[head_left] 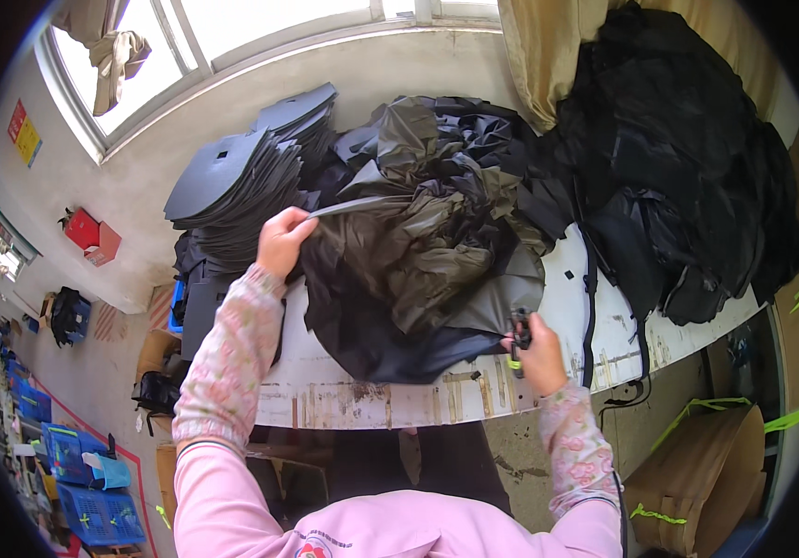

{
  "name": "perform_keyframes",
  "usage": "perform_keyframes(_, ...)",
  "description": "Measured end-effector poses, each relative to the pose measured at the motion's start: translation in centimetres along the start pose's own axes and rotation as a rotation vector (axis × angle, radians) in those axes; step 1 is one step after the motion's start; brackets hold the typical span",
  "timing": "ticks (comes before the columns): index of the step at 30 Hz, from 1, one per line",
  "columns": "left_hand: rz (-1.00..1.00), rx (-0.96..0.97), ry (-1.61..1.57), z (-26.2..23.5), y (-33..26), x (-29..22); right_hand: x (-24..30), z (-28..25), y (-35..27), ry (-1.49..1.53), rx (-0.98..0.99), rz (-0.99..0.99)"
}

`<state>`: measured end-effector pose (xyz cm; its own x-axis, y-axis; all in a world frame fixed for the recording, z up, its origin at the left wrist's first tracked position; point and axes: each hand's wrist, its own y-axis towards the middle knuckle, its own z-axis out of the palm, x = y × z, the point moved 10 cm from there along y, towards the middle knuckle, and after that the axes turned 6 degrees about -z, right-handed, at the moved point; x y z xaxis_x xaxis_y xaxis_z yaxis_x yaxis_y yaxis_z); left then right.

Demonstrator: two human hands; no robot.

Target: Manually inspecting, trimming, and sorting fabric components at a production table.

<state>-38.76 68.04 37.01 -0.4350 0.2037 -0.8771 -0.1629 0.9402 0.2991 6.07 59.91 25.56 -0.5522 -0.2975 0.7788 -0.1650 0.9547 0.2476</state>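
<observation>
My left hand (283, 244) is closed on the end of a thin grey panel (358, 205) at the left side of a crumpled heap of dark, shiny fabric (437, 242). In front of it, a dark cloth edge (381, 349) hangs toward the table's front. My right hand (539, 358) is closed round a small black object (518, 333) with a yellow-green bit at its lower end; its exact kind is too small to make out. That object is at the heap's right front corner, close to the cloth.
Stacked grey panels (218, 181) stand at the back left of the worn white table (381, 409). A tall black fabric pile (669, 158) fills the right, with black straps (590, 316) hanging down. Below right is an open cardboard box (697, 474); blue crates (97, 511) stand far left.
</observation>
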Motion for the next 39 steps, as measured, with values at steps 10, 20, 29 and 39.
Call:
perform_keyframes(10, 0.183, -0.168, 0.89, -5.2, -17.6, 0.0, -7.4, -7.0, -7.8, -0.137, 0.086, 0.076)
perform_keyframes(20, 0.047, -0.01, 0.521, 15.1, -10.0, 1.8, -2.3, -3.7, -4.4, 0.2, -0.202, 0.042)
perform_keyframes(29, -0.248, 0.245, -0.786, 15.4, -9.7, -7.3, -4.8, 0.0, 3.2, 0.116, -0.224, 0.128)
perform_keyframes(39, -0.323, 0.021, -0.125, -8.0, -18.7, 1.9, 0.0, 0.5, 2.6, 0.472, -0.06, -0.014)
